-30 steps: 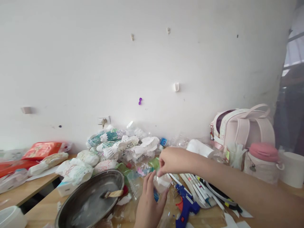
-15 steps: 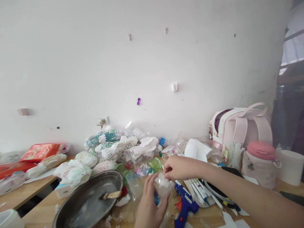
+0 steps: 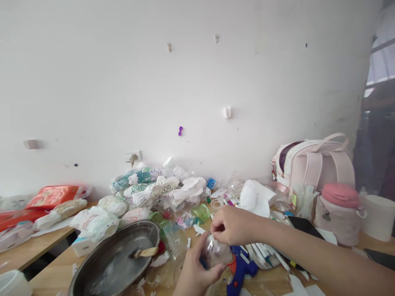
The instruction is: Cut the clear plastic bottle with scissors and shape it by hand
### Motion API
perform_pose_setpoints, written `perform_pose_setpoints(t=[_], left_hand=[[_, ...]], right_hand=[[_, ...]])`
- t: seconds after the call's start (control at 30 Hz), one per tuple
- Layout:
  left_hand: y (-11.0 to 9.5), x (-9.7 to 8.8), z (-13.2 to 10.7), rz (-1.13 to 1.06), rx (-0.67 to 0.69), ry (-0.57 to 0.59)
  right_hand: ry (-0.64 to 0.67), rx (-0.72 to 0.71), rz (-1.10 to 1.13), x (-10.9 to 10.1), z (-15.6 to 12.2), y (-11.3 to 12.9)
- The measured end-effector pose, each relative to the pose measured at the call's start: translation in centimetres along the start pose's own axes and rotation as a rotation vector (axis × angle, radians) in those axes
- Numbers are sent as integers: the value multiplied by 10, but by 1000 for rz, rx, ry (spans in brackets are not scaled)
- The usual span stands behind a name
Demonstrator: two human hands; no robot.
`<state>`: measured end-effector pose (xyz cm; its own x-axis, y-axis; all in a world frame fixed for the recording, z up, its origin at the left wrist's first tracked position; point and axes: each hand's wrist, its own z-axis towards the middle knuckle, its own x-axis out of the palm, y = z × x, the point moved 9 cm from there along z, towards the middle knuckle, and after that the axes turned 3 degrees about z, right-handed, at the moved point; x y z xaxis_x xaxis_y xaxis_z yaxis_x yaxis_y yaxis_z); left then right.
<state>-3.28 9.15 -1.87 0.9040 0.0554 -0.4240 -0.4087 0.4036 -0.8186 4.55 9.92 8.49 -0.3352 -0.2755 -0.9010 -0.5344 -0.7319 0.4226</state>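
Head view: what's moved in the last half second?

Right hand [image 3: 227, 225] is a bit lower, nearer the left hand [image 3: 197, 265]. Left fingers dropped and curled in more; white scraps [image 3: 199, 230] now show on the counter [image 3: 51, 267] beyond them. Metal basin [image 3: 114, 263] and blue glue gun [image 3: 242, 269] look unmoved.

And the clear plastic piece [image 3: 217, 250]?

Between the hands, just left of the glue gun from here. Sits slightly lower and further right than before, more of its rounded side showing.

Grip?

Left has it: fingers around the left side, thumb along the near lower edge. Right fingers curled, thumb and index tips together at its upper edge. Can't tell if they're pinching the plastic, some small bit, or just touching.
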Motion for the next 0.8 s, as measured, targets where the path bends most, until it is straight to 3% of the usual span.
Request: perform_pose_setpoints(t=[0.13,0.27,0.4,0.53,0.8], left_hand=[[-6,6,1,-134,-15,54],[-7,11,-3,-140,23,116],[-3,5,-3,-121,30,49],[-1,2,-1,-103,28,1],[-10,3,0,-32,37,26]], right_hand=[[-76,-28,-223,-5,-1,9],[-115,5,-361,-14,0,-3],[-103,-12,-350,-17,-8,-11],[-64,-73,-282,-9,-20,0],[-78,-75,-365,1,-22,15]])
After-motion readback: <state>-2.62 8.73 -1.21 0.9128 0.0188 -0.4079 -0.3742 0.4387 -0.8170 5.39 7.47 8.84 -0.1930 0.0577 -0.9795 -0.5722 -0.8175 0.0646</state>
